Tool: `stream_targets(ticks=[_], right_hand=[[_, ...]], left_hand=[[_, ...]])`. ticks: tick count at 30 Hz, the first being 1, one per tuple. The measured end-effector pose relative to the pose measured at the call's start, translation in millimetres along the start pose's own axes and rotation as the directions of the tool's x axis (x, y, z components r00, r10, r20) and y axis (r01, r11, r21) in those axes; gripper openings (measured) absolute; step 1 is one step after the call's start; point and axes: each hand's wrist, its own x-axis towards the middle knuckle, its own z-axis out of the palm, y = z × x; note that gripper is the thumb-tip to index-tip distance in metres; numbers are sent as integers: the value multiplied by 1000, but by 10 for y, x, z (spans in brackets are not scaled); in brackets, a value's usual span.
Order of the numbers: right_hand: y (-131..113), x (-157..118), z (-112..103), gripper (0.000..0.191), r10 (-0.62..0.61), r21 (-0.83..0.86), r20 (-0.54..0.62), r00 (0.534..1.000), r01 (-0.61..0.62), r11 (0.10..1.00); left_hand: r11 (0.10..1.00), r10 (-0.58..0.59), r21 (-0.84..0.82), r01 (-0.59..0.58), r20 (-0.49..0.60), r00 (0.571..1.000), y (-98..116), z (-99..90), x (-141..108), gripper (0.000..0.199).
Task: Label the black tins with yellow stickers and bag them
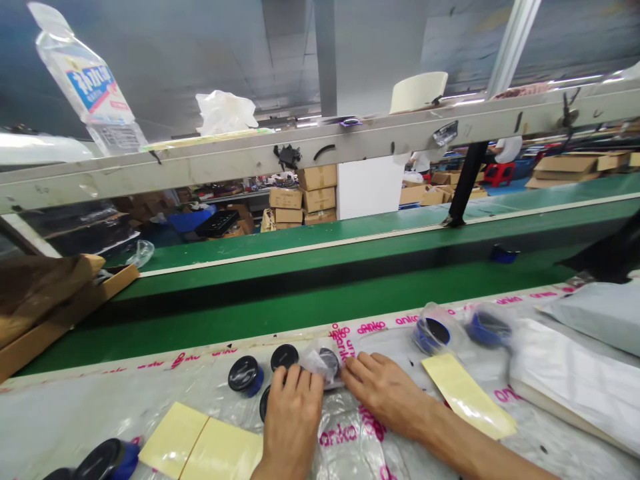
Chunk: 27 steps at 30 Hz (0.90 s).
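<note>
A round black-topped piece [329,361] sits inside a see-through plastic bag [314,362] between my hands. My left hand [296,407] has its fingers curled down on the bag's left side. From the right, my right hand [383,390] pinches the bag's edge beside the piece. Left of them stand similar round pieces with black tops and blue sides, among them one black-topped piece [245,375] and another round piece [285,357]; a further one is partly hidden by my left hand. Two bagged blue pieces, a nearer one [431,333] and a farther one [489,327], lie at the right.
Yellow label sheets [200,440] lie at front left, and a yellow strip [467,393] at right. White bags [575,380] are stacked far right. Beyond the plastic-covered table runs a green conveyor belt [300,303]. A bottle [90,87] stands on the rail above; a cardboard box [107,287] sits left.
</note>
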Motion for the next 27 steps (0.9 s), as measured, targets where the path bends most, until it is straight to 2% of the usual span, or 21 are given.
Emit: stream_targets(ticks=[5, 9, 15, 20, 24, 27], right_hand=[[-19, 117, 39, 8, 28, -2, 110, 994, -28, 1000], [3, 188, 52, 8, 51, 29, 117, 992, -54, 998], [32, 202, 78, 10, 127, 68, 133, 983, -137, 988], [2, 282, 116, 7, 159, 114, 166, 973, -179, 977], [-28, 320, 36, 7, 152, 205, 170, 974, -185, 961], [-19, 327, -73, 9, 203, 300, 163, 965, -245, 922]], left_hand=[[1000, 15, 25, -15, 4, 1000, 12, 101, 37, 16], [998, -38, 51, 38, 0, 999, 28, 155, 53, 19], [995, -78, 74, 73, 66, 995, 17, 101, 57, 22], [996, -58, 81, 46, 146, 988, 36, 124, 118, 20], [996, -71, 58, 61, 186, 980, 84, 107, 157, 23], [995, -100, -7, 103, 202, 974, 73, 29, 213, 29]])
